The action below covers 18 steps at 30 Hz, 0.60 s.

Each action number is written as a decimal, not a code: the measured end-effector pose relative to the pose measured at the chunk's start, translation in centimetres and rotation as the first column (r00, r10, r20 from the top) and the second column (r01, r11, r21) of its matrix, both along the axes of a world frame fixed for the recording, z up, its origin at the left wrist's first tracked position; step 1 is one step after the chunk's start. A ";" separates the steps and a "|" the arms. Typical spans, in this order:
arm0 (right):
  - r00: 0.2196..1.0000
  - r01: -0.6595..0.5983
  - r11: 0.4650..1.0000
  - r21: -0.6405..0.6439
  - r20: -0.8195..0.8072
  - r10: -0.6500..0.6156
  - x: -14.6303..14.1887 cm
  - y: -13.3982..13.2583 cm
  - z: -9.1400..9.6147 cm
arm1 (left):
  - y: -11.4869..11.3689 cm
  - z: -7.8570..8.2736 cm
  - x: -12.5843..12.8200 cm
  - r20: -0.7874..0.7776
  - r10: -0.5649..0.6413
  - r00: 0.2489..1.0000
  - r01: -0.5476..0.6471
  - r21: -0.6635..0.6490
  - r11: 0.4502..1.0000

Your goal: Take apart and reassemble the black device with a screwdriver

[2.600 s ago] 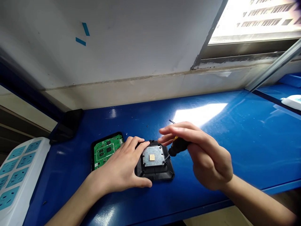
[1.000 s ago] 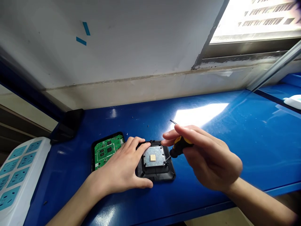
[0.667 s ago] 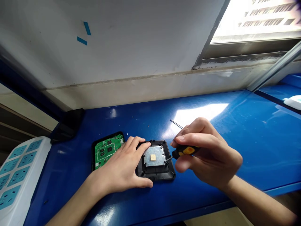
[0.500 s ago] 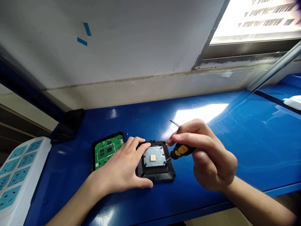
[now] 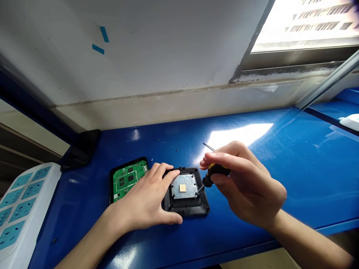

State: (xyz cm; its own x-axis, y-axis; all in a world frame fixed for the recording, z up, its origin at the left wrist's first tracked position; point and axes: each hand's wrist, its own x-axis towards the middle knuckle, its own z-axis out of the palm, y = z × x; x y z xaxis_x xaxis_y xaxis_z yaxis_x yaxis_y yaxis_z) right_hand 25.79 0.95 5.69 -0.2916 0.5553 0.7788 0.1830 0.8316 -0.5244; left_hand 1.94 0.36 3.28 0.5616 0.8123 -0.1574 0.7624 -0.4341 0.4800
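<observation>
My right hand (image 5: 249, 183) is closed around a screwdriver (image 5: 220, 170) with a black and yellow handle. Its shaft slants down to the lower right corner of a silver metal plate (image 5: 185, 181), where the tip appears to touch a screw. The plate lies in a black plastic cover (image 5: 199, 209) and has a small beige square pad (image 5: 182, 188) on it. My left hand (image 5: 146, 198) straddles the cover's left side, thumb at the near edge and fingers at the far edge, holding it against the table. Partly under that hand lies a green circuit board (image 5: 129, 179) in a black shell.
A white power strip (image 5: 21, 239) with teal sockets stands at the left, and a black object (image 5: 81, 149) lies behind it. A thin dark rod (image 5: 208, 146) rests beyond my right hand. One tiny dark piece (image 5: 177, 150) lies on the blue table (image 5: 294, 168), which meets the wall behind.
The fingers and thumb of my right hand have shifted around the screwdriver handle, which has turned. Its tip stays at the same corner. My left hand and the cover have not moved.
</observation>
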 end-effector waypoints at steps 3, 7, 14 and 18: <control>1.000 0.007 1.000 0.006 -0.003 -0.006 0.1 0.1 0.0 | 0.1 0.0 0.1 -0.012 -0.001 1.000 0.001 0.005 1.000; 1.000 -0.024 1.000 0.008 0.004 0.024 0.2 0.2 0.1 | 0.0 0.0 0.1 -0.019 -0.002 1.000 0.002 0.001 1.000; 0.974 -0.209 0.975 -0.068 0.072 0.214 0.0 0.2 0.4 | 0.0 -0.1 -0.1 -0.014 -0.007 1.000 0.007 0.009 1.000; 0.979 -0.198 0.978 -0.070 0.041 0.201 -0.1 0.3 0.4 | 0.0 -0.1 0.0 -0.007 -0.007 1.000 0.007 0.005 1.000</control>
State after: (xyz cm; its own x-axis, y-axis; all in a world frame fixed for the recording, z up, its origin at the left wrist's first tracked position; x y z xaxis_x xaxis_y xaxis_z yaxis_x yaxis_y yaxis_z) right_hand 25.68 1.24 6.06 -0.4377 0.5313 0.7254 0.0432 0.8182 -0.5733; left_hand 1.93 0.40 3.21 0.5664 0.8090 -0.1573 0.7624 -0.4419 0.4728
